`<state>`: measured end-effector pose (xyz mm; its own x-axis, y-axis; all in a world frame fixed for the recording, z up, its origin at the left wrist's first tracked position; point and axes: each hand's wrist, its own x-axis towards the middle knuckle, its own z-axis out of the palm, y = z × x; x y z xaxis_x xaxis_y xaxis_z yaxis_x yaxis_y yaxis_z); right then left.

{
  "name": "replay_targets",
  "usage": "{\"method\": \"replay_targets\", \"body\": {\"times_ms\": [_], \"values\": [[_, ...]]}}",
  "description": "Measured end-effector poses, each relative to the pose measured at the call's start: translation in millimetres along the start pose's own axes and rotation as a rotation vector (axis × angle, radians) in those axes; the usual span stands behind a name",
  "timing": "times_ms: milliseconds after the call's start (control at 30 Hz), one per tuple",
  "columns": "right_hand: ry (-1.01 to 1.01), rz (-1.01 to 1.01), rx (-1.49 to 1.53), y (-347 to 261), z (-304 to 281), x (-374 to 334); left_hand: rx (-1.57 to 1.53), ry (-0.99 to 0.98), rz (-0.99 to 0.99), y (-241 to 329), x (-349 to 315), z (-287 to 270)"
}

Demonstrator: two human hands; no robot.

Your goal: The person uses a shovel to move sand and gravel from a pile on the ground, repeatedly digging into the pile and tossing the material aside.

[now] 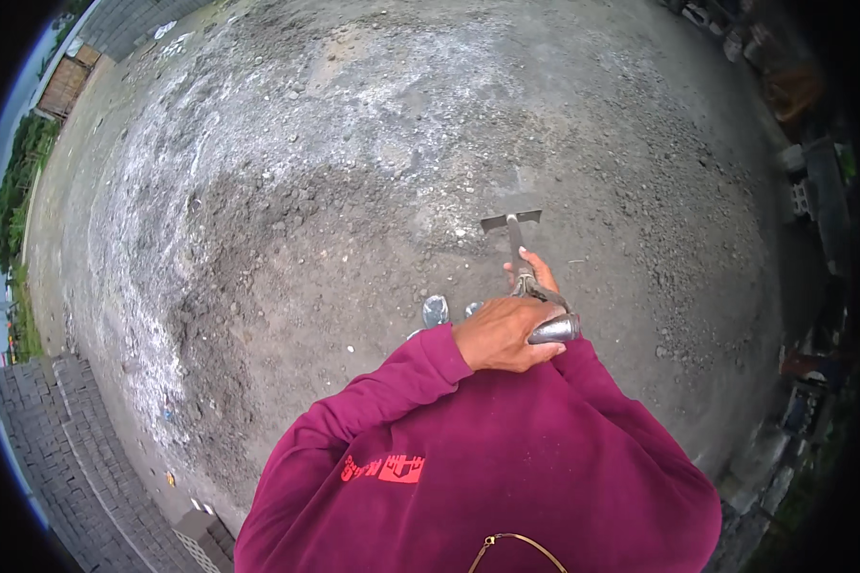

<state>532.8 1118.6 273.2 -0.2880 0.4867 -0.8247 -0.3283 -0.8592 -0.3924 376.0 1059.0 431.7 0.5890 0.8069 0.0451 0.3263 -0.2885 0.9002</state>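
Note:
A shovel [518, 237] with a metal grip [556, 329] at its near end stands in front of me, its wide dark blade [512, 221] down at the ground. My left hand [506, 334] is closed over the grip, close to my chest. Farther down, my right hand [542, 271] wraps the shaft, partly hidden behind the handle. Grey, gravelly soil [449, 224] lies around the blade, with a lighter heap edge just left of it.
My shoes [436, 310] show below my left hand. A low mound of loose soil [287, 201] spreads ahead and left. Stacked grey blocks [76, 449] stand at lower left, more blocks [153, 21] at far left. Assorted items [801, 196] line the right edge.

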Motion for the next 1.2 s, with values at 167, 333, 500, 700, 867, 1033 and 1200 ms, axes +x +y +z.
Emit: {"method": "replay_targets", "body": {"times_ms": [167, 333, 500, 700, 867, 1033, 1200], "values": [[-0.058, -0.061, -0.119, 25, 37, 27, 0.19, 0.199, -0.233, -123, -33, -9], [0.077, -0.4, -0.514, 6, 58, 16, -0.002, 0.493, -0.326, -155, -53, -8], [-0.118, -1.105, -1.249, -22, 129, -15, 0.056, 0.8, -0.377, -155, -39, -50], [-0.204, -1.351, -1.725, -48, 156, 2, -0.144, 1.142, -0.487, -194, -35, -78], [-0.697, -1.466, -1.988, -57, 186, 7, -0.045, 1.39, -0.528, -194, -47, -57], [-0.896, -1.128, -2.221, -21, 188, 32, -0.046, 1.603, -0.734, -193, -72, -17], [-0.945, -1.184, -2.093, -5, 183, 49, -0.055, 1.382, -1.04, -127, -141, 55]]}}
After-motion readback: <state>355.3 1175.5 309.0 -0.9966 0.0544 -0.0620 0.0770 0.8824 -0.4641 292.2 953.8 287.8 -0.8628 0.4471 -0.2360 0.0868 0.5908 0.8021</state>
